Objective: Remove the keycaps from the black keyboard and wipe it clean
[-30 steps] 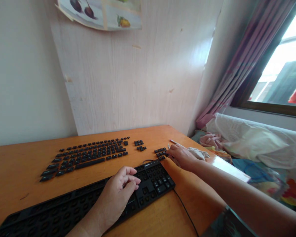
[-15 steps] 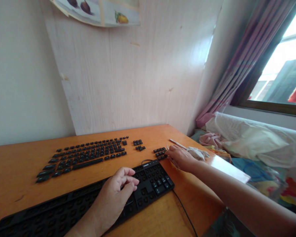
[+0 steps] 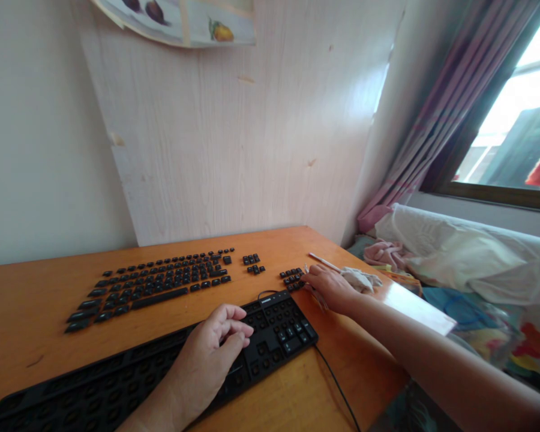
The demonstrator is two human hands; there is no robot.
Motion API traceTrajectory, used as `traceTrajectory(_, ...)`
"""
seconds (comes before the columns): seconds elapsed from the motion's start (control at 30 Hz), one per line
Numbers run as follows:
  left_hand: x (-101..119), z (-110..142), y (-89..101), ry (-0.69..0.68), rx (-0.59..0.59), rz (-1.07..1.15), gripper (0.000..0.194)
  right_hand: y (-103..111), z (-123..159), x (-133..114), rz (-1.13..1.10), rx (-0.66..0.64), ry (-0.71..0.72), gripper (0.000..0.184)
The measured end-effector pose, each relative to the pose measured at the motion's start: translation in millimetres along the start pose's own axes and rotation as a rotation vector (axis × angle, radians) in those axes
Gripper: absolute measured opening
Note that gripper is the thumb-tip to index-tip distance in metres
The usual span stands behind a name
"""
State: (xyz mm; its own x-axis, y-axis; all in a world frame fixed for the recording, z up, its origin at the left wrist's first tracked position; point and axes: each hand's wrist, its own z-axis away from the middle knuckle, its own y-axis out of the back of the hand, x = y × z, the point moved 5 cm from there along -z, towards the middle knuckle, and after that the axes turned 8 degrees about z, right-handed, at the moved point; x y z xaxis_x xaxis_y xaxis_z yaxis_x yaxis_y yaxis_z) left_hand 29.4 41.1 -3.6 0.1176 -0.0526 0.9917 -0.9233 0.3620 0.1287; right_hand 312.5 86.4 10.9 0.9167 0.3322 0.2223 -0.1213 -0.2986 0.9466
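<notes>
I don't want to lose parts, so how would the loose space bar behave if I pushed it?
The space bar looks straight and slim, so probably stiff and light. Lying flat on the smooth table, it would likely slide, not roll.

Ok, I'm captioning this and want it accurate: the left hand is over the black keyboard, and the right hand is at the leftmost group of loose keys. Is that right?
The group is wrong: the head view shows the right hand at the rightmost loose keys. The left hand is over the black keyboard.
</notes>
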Motion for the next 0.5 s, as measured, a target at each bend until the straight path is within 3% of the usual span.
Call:
traceTrajectory(0.13,-0.8,0.3,0.1,-0.018,-0.006,-0.016,0.029,6.4,5.5,1.2,-0.012,0.036,-0.035,0.022)
traceTrajectory(0.23,-0.6,0.4,-0.2,-0.02,0.0,-0.017,0.028,19.3,15.2,2.2,-0.069,0.143,-0.078,0.027)
traceTrajectory(0.5,7.9,2.1,-2.1,-0.011,0.021,-0.018,0.03,45.9,46.8,0.3,-0.492,0.408,-0.331,0.025)
